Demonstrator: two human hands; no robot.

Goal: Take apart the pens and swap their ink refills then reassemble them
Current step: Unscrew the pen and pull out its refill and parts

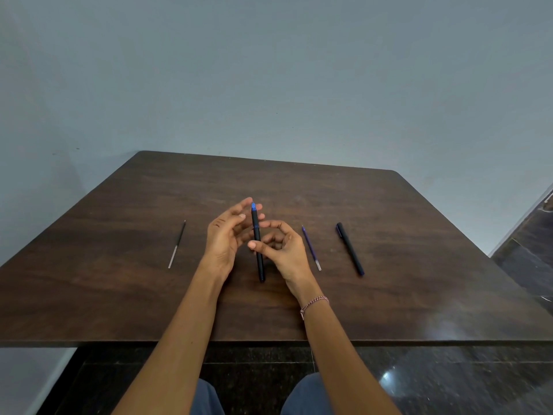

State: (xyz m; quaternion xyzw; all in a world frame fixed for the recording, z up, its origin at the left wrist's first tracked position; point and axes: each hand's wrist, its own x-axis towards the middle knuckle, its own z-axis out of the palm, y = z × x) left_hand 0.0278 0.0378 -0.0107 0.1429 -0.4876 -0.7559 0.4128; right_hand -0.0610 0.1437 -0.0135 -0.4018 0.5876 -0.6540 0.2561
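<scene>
A black pen barrel [258,247] with a blue end stands nearly upright above the table's middle. My right hand [281,250] pinches it between thumb and forefinger about halfway down. My left hand [228,232] is beside the barrel's blue top with its fingers spread, just behind it; I cannot tell whether they touch it. A black ink refill [177,244] lies on the table to the left. A blue ink refill [311,248] lies to the right of my right hand, and a second black pen [350,248] lies further right.
The dark wooden table [419,280] stands against a grey wall. Its near edge crosses the view just above my knees, and dark tiled floor shows to the right.
</scene>
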